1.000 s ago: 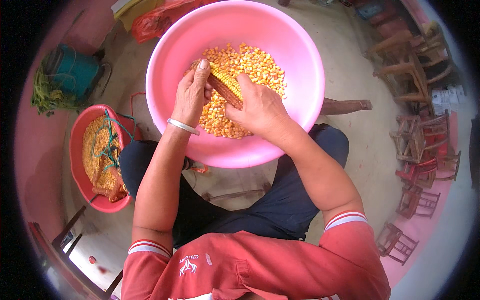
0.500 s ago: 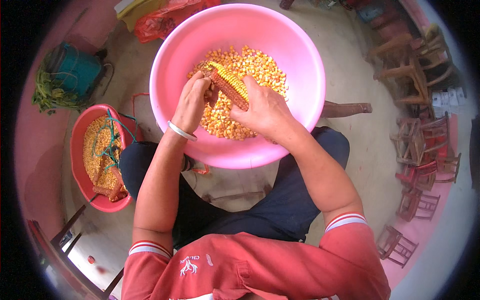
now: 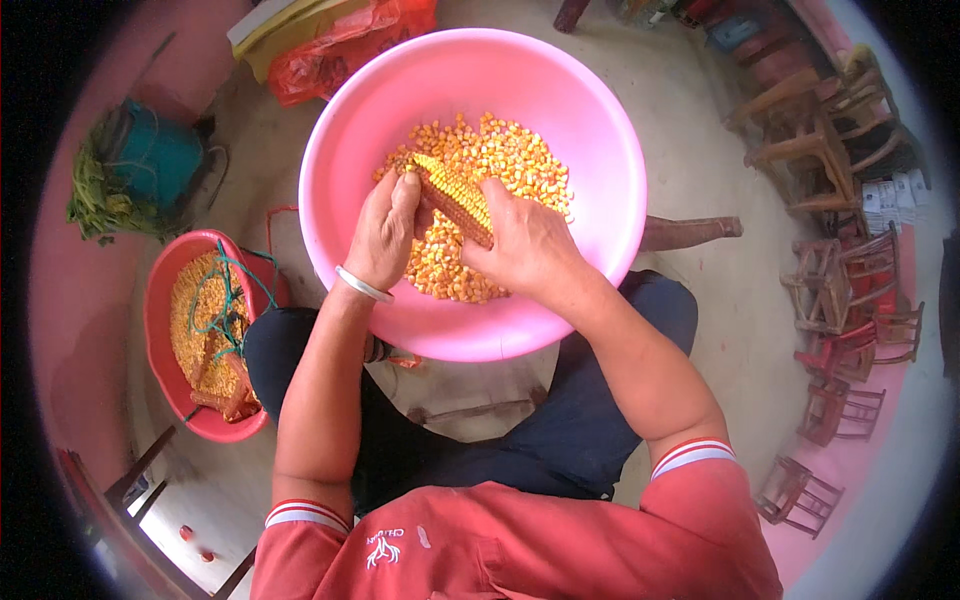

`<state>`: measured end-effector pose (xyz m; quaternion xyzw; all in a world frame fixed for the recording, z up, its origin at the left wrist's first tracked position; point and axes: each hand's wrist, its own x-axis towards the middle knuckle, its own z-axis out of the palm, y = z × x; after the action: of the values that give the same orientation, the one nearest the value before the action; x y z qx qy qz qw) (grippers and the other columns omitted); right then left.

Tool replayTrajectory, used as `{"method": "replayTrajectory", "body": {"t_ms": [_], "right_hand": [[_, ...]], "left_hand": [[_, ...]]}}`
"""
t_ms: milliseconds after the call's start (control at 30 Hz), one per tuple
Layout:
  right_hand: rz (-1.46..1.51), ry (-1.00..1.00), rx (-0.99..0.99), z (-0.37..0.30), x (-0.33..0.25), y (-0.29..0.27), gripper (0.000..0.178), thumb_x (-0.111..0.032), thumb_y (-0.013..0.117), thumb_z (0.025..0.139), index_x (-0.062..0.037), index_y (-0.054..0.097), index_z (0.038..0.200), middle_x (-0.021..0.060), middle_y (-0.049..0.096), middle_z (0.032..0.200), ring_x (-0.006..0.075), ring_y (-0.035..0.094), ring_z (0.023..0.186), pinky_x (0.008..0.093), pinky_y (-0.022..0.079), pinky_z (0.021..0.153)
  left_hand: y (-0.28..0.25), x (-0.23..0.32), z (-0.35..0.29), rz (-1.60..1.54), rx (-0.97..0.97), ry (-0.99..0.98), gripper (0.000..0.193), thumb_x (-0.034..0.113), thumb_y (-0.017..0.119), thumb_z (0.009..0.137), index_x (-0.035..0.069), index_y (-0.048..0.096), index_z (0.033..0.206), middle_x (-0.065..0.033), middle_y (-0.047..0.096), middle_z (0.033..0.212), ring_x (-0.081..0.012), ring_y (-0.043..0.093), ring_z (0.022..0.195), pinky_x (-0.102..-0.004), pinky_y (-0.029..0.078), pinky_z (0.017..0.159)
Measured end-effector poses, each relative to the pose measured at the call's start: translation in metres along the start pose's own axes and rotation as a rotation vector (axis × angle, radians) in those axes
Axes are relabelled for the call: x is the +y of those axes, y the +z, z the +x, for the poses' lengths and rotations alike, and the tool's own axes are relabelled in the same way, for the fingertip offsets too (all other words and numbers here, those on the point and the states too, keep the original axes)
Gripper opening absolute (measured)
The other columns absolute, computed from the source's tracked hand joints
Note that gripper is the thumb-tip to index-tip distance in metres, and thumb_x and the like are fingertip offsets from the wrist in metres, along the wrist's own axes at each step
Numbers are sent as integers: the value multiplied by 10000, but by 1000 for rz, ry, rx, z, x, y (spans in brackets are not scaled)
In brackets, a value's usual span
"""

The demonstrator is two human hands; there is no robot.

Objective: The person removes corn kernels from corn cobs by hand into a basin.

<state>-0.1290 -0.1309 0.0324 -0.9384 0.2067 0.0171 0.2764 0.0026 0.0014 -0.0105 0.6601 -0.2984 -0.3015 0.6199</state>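
Small brown wooden chairs [image 3: 800,495] line up against a pink-and-pale painted wall [image 3: 872,465].
Over here on the right, the row runs up past a low red seat [image 3: 838,352] to a bigger, bulkier wooden chair [image 3: 800,150], with a pile of white, printed bundles [image 3: 893,203] sitting just beside it. Across the bare grey floor [image 3: 720,330], there's a teal round-sided bucket [image 3: 158,155] with a heap of leafy green stalks [image 3: 95,195] next to it. Farther up, a crumpled, shiny red plastic bag [image 3: 345,50] lies against something flat and yellow [image 3: 272,38].
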Motion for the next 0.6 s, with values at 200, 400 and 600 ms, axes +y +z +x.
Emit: {"method": "replayTrajectory", "body": {"t_ms": [200, 400, 600], "right_hand": [[74, 26, -34, -2, -8, 1, 423, -294, 685, 765, -11, 474, 999, 222, 638, 819, 413, 638, 769, 481, 512, 680], [-30, -175, 219, -8, 0, 21, 489, -248, 704, 771, 7, 531, 1149, 227, 645, 979, 403, 625, 924, 471, 502, 796], [59, -29, 40, -16, -1, 7, 452, -222, 686, 784, 32, 517, 1117, 278, 635, 918, 463, 611, 868, 508, 495, 764]], "left_hand": [[-9, 4, -3, -44, 63, 123, 275, 160, 426, 950, -6, 524, 753, -93, 533, 680, -150, 510, 583, -315, 439, 572], [-8, -19, -11, -239, 45, -314, 535, 537, 507, 946, 19, 563, 825, -122, 587, 800, -160, 583, 753, -321, 475, 675], [27, -30, -3, -20, 4, -159, 574, 515, 406, 999, -23, 513, 832, -111, 520, 680, -200, 513, 624, -384, 441, 617]]}}
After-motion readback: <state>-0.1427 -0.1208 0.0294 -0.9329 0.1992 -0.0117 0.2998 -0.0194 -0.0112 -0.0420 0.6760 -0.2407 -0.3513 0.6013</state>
